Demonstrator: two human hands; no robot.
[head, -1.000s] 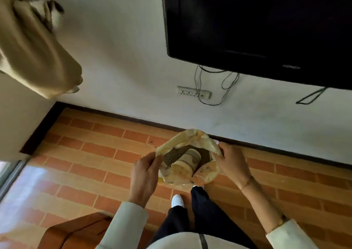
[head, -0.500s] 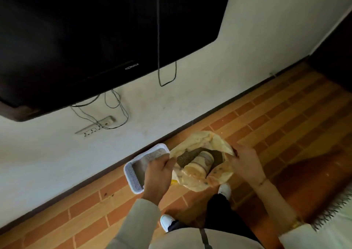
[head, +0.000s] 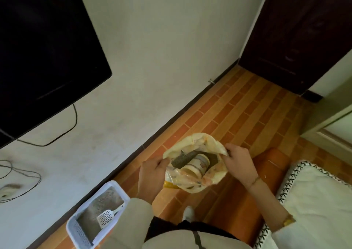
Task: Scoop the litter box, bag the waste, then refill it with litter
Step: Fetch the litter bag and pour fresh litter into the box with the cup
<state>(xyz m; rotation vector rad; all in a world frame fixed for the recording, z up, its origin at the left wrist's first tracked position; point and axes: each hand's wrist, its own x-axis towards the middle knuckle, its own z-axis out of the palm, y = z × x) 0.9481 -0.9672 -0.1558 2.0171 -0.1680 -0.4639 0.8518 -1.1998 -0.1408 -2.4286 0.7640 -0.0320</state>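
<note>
I hold a cream-yellow litter bag [head: 196, 182] open in front of me, above the brick-patterned floor. My left hand [head: 150, 172] grips its left rim and my right hand [head: 238, 163] grips its right rim. Inside lie dark grey litter [head: 182, 159] and a cream cylindrical cup [head: 198, 166] on its side. At the lower left, against the wall, stands the white litter box [head: 116, 185] with grey litter in it. A white slotted scoop [head: 106, 217] lies inside the box. My left sleeve covers the box's right edge.
A black wall-mounted TV [head: 43, 54] with hanging cables fills the upper left. A dark door [head: 297, 35] stands at the upper right. A white cushion with black trim [head: 314, 201] sits on an orange seat at the right. My white shoe [head: 188, 213] is below the bag.
The view has swung right: the TV slid left, the door and cushion came into sight, and the litter box now sits lower left. Both hands keep the same hold on the bag.
</note>
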